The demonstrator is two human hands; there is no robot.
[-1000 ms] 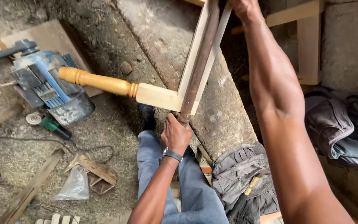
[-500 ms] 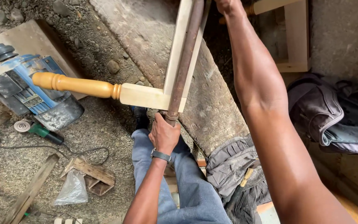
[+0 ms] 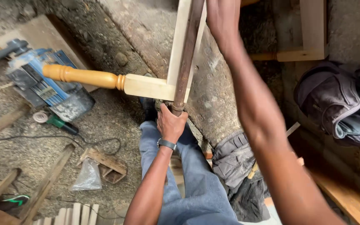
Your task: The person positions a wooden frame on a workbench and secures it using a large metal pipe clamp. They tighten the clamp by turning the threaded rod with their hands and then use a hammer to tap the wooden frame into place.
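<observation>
Pipe (image 3: 187, 54), rusty, runs along the pale wood rail (image 3: 176, 46), held upright over the lap. Left hand (image 3: 171, 121) closed round the pipe's lower end, just under the corner joint. Right hand (image 3: 221, 16) up top by pipe and rail; its grip is cut off by the frame edge, can't tell. Turned leg (image 3: 82, 77), varnished, sticks out left from the joint. Blue planer (image 3: 48, 87) on dirt floor (image 3: 117, 125), plastic bag (image 3: 87, 177) and scrap wood near. Backpack (image 3: 334, 104) right.
</observation>
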